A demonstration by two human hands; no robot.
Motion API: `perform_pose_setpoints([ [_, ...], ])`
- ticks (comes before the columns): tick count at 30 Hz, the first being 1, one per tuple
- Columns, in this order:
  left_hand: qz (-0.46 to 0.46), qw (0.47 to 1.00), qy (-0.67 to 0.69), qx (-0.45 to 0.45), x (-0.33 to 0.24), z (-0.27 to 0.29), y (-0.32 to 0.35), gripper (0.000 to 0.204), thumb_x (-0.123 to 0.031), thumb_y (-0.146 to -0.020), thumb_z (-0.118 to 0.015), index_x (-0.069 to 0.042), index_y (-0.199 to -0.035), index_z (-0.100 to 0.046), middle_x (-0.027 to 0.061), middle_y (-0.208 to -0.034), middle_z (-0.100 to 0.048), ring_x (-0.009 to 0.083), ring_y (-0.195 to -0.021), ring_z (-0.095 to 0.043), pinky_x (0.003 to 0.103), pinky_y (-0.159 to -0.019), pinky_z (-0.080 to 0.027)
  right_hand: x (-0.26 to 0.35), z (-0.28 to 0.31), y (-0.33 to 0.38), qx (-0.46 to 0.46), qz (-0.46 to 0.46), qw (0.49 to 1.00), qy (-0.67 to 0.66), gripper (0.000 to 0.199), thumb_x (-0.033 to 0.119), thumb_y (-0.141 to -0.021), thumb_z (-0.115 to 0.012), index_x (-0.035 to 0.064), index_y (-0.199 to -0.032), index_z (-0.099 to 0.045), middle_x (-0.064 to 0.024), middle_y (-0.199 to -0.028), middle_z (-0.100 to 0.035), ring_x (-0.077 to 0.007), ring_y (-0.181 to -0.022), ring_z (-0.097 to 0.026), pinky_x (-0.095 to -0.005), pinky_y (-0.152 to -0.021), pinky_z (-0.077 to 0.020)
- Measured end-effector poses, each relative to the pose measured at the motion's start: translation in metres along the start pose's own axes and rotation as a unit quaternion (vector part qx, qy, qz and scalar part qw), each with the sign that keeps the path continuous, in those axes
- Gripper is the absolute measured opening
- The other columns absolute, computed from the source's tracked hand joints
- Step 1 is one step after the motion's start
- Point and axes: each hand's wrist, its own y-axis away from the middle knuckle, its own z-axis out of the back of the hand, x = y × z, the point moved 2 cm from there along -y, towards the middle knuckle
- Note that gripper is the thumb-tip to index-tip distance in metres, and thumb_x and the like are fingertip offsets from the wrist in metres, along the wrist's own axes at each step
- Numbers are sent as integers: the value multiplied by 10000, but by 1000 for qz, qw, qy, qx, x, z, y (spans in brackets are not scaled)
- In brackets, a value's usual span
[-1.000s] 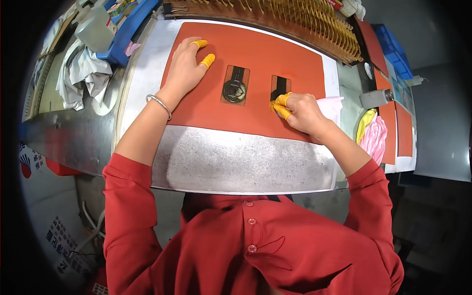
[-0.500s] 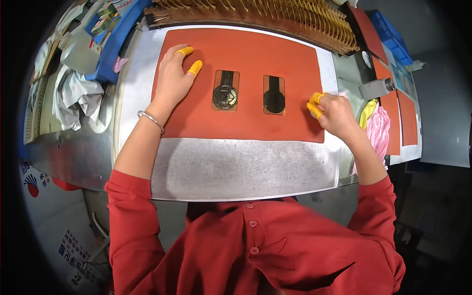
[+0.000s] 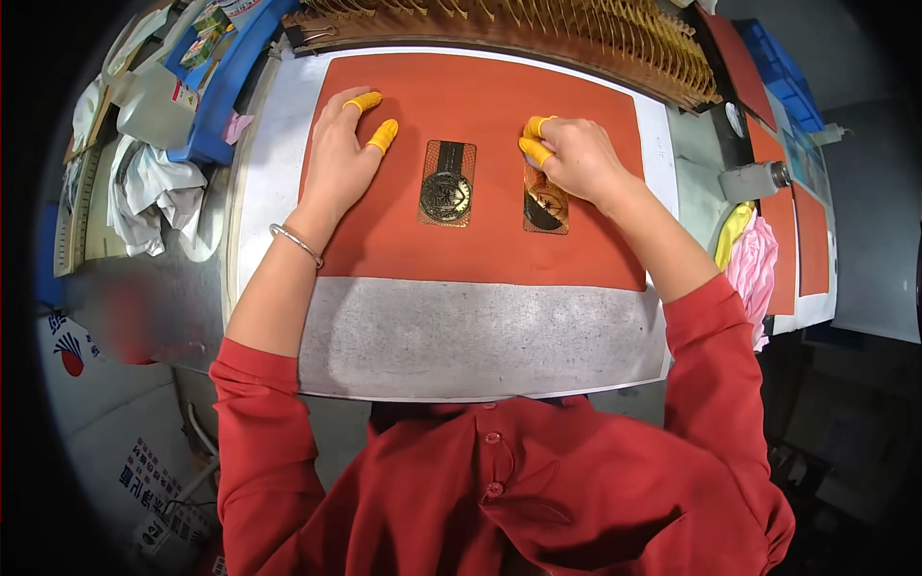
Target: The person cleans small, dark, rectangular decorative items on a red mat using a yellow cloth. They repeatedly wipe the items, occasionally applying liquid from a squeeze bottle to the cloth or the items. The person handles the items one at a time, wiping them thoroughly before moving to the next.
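Note:
Two thin metal plates with a black and gold pattern, a dark band above a round emblem, lie side by side on a red-orange sheet [image 3: 384,254]. My left hand [image 3: 344,144] rests on the sheet, left of the left plate [image 3: 447,187]. Its fingers are apart and hold nothing; yellow finger cots cover thumb and forefinger. My right hand [image 3: 576,158] is over the upper part of the right plate [image 3: 545,209] and hides it. Its fingers, also in yellow cots, are pinched together; what they hold, if anything, is hidden.
A wooden rack [image 3: 538,38] of golden curved strips stands along the back. At left are a blue bin [image 3: 213,120], a translucent jug [image 3: 158,108] and white cloths [image 3: 149,197]. A grey bottle [image 3: 754,180] and pink cloth [image 3: 754,264] lie at right.
My right hand has moved left from the sheet's right edge onto the upper part of the right plate. My left hand stays in place. The reflections on both plates look more golden.

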Motion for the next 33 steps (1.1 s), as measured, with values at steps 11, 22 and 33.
perform_pose_setpoints([
  [11, -13, 1000, -15, 0, 1, -2, -3, 337, -166, -814, -630, 21, -1090, -582, 134, -1214, -526, 299, -1143, -479, 365, -987, -367, -4, 3, 0, 36, 12, 999, 3, 201, 217, -833, -611, 28, -898, -632, -155, -745, -637, -331, -681, -615, -409, -618, -485],
  [22, -7, 1000, -25, 7, 0, -2, -3, 335, -154, -828, -618, 15, -1114, -573, 129, -1229, -524, 290, -1159, -478, 348, -991, -368, -6, 0, 8, -23, 35, 998, 42, 166, 203, -810, -612, 45, -858, -634, -150, -753, -626, -340, -670, -604, -415, -595, -477],
  [33, -1, 999, -40, 1, 0, -2, 0, 340, -163, -828, -617, 12, -1117, -575, 122, -1227, -528, 288, -1157, -480, 349, -993, -370, 10, 3, 18, -4, 54, 998, 31, 175, 221, -819, -577, 59, -765, -618, -145, -691, -629, -332, -648, -611, -442, -598, -480],
])
